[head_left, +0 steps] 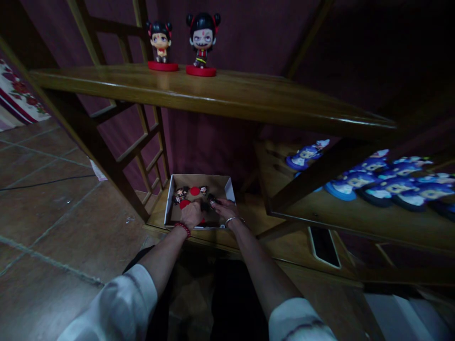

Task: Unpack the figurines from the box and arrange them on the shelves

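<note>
An open cardboard box (229,189) with white sides stands on the low wooden shelf, and both my hands reach into it. Several small black-haired figurines (180,194) and round red bases (195,191) lie inside. My right hand (225,209) is closed on a dark-haired figurine (212,200) near the box's right side. Curled fingers show on my left hand (192,214), close to a red base (184,204). A dark shape lies at its fingertips, beside the held figurine; I cannot make out what the left fingers hold.
Two figurines on red bases (201,71) sit on the upper shelf (249,94), above the box. Blue-haired figurines (359,180) crowd the shelf at right, behind a slanted wooden post (320,175). A phone (325,246) lies on the lower right shelf. Lattice (142,142) borders the left.
</note>
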Demonstrator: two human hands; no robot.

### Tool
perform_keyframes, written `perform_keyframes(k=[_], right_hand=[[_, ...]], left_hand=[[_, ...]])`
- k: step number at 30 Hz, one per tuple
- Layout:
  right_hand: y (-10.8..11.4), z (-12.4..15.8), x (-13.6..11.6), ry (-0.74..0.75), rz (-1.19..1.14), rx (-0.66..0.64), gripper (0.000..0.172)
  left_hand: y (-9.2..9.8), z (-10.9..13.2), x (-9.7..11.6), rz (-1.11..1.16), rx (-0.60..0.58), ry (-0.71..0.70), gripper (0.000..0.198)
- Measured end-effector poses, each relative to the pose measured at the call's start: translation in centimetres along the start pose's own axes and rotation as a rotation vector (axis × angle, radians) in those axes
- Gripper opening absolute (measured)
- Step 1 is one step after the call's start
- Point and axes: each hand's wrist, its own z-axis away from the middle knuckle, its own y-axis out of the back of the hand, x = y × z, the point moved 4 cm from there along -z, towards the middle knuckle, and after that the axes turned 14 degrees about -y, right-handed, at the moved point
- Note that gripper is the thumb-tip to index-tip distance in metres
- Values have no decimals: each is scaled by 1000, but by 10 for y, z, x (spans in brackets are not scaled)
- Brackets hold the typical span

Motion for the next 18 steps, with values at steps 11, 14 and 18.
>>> perform_keyframes(k=[11,14,18], right_hand=[[-2,8,-4,-55,-189,-116,26],[-1,8,-3,-73,-199,-141,26],[-2,10,-4,-72,-138,-179,29]], left_hand=[[-1,4,3,10,-61,-48,34],[0,4,3,25,-68,-58,34],[1,5,5,16,-85,-65,39]])
